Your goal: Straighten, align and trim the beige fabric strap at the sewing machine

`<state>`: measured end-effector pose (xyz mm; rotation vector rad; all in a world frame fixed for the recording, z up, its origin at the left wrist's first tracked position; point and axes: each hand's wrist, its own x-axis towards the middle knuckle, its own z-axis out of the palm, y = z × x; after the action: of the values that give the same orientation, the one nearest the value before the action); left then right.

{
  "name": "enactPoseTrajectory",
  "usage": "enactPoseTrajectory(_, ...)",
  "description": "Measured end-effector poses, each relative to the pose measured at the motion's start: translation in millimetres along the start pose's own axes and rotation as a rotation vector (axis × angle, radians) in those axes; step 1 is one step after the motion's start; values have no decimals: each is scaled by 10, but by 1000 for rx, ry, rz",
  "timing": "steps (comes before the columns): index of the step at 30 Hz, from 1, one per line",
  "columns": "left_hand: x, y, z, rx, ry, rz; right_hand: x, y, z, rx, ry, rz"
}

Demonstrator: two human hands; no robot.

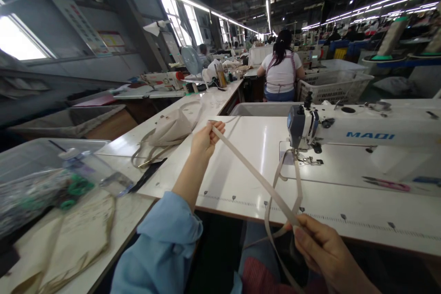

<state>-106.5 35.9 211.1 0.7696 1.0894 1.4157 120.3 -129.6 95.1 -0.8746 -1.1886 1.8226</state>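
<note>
A long beige strap is stretched diagonally between my two hands over the white sewing table. Near the table's middle, my left hand grips its upper end between thumb and fingers. My right hand pinches the strap lower down, at the table's front edge. More strap loops hang below my right hand and over the edge. Another stretch of it runs up to the presser foot of the white sewing machine; whether it lies under the foot is hard to tell.
Beige fabric pieces with straps lie on the left table, near a clear bottle and folded fabric. Pink-handled snips rest at right. Ahead sits a person beside a white basket.
</note>
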Motion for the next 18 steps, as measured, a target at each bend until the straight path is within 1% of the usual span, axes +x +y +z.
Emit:
enactPoseTrajectory(2,-179,-218,54,16,-40,-79,15,-41,23,-1,50,-2)
enactPoseTrajectory(3,-284,-333,87,30,-91,-135,28,-68,32,-8,70,-4)
enactPoseTrajectory(4,-393,-442,121,47,-162,-197,43,-96,39,-12,85,-3)
enactPoseTrajectory(6,-597,-607,182,76,-345,-315,72,-151,46,-31,105,-4)
enactPoseTrajectory(7,-682,-656,206,82,-414,-350,83,-174,47,-50,115,-8)
enactPoseTrajectory(8,-750,-682,225,84,-454,-365,91,-194,49,-71,119,-15)
enactPoseTrajectory(11,-860,-668,254,83,-450,-351,89,-232,63,-123,141,-38)
enactPoseTrajectory(13,-882,-638,261,90,-433,-333,74,-245,80,-105,146,-35)
enactPoseTrajectory(18,-889,-640,278,86,-335,-209,49,-254,111,-69,116,-78)
